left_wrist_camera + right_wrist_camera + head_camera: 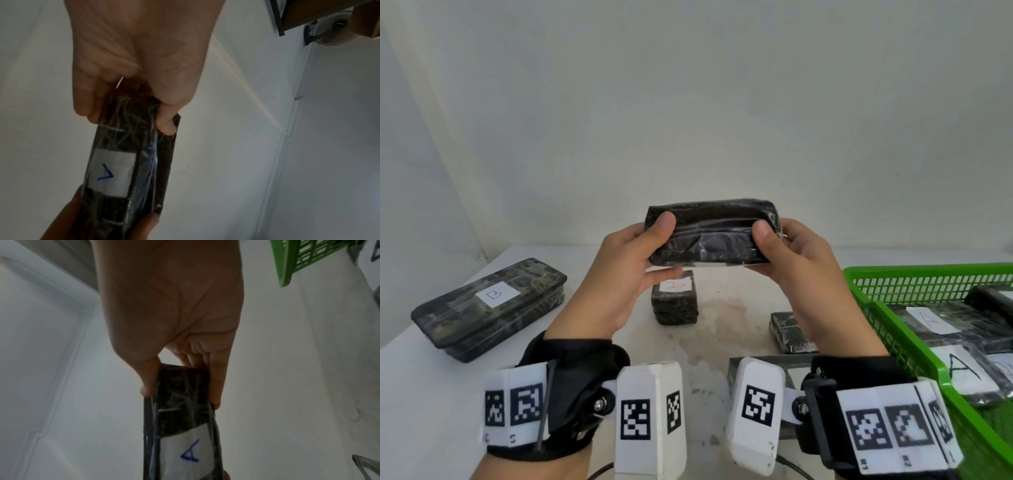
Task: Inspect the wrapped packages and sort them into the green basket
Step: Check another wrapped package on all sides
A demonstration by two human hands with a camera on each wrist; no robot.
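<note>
At centre frame, a dark, oblong package wrapped in crinkled glossy film [712, 236] is held up above the white table [431, 394]. The left hand [626, 274] and right hand [801, 270] each pinch one end between thumb and fingers. A white paper label with a blue "A" [189, 454] sits on its far face. At right, the green plastic lattice basket [900, 308] contains similar wrapped packages labelled "A" [931, 320]. At left lies a long camouflage-patterned box marked "B" [489, 308].
</note>
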